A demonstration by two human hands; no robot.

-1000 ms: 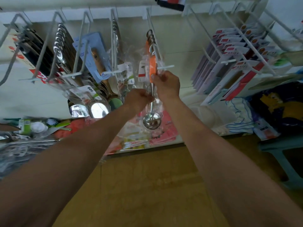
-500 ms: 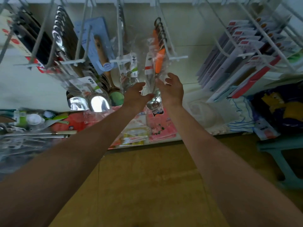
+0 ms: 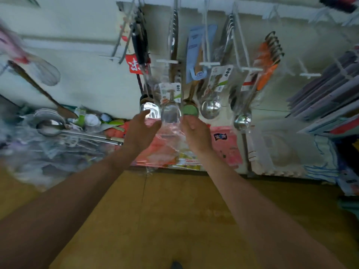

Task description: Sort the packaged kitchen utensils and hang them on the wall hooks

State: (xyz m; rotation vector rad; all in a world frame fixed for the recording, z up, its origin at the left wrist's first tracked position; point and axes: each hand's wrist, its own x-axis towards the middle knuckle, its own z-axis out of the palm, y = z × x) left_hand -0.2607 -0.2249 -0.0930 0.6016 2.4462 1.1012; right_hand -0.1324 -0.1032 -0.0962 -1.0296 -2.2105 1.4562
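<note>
Presently left hand (image 3: pixel 141 131) is spread open beside the bagged ladle (image 3: pixel 171 113); right hand (image 3: pixel 196 133) curls at its bag (image 3: pixel 169 136) (grip unclear). A tug could unhook it.

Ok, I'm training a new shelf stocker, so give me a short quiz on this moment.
1. True or false: the orange-handled ladles hang to the right of the right hand.
2. What hangs between the left hand and the right hand? A) clear plastic package B) cardboard box C) towel
3. Fill in: the loose ladle in the pile lies on the person's ____ side.
Key: 1 true; 2 A; 3 left.
</note>
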